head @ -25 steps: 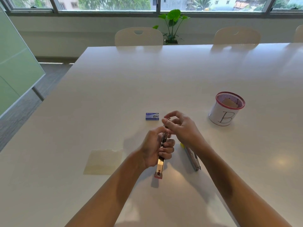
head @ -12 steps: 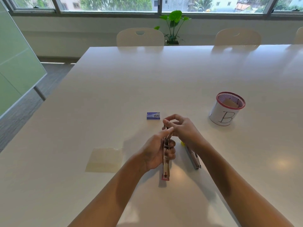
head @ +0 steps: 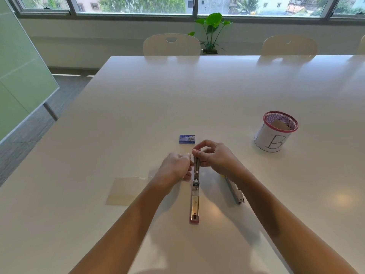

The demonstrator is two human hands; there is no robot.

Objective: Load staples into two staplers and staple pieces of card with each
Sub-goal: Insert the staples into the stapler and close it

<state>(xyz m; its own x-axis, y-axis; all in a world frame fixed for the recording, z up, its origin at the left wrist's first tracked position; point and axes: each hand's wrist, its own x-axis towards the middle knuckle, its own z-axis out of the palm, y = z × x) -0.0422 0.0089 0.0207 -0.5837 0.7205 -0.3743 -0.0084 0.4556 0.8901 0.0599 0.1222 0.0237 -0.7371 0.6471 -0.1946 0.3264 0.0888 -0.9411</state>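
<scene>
1. Head view is showing both forearms reaching forward over a white table, the hands meeting near its middle above an opened stapler.
2. The pink-ended stapler is lying flat on the table, swung fully open in one long line pointing away from the person, its pink end nearest the camera and its metal staple channel running up between the two hands.
3. The left hand is sitting just left of the channel with its back to the camera and fingers curled inward; whether those fingers are actually gripping the stapler cannot be told from here.
4. The right hand is arching over the far tip of the channel, thumb and forefinger pinching together at the top of it. Whatever is being pinched there is too small to make out.
5. A second stapler, grey metal with a touch of yellow at its far end, is lying on the table just right of the first, partly under the right forearm.
6. A small blue staple box is resting on the table just beyond the hands.
7. A piece of pale card is lying flat to the left of the left forearm.
8. A pink-rimmed mesh pot marked with the letter B is standing well to the right, holding a piece of brown card.
</scene>
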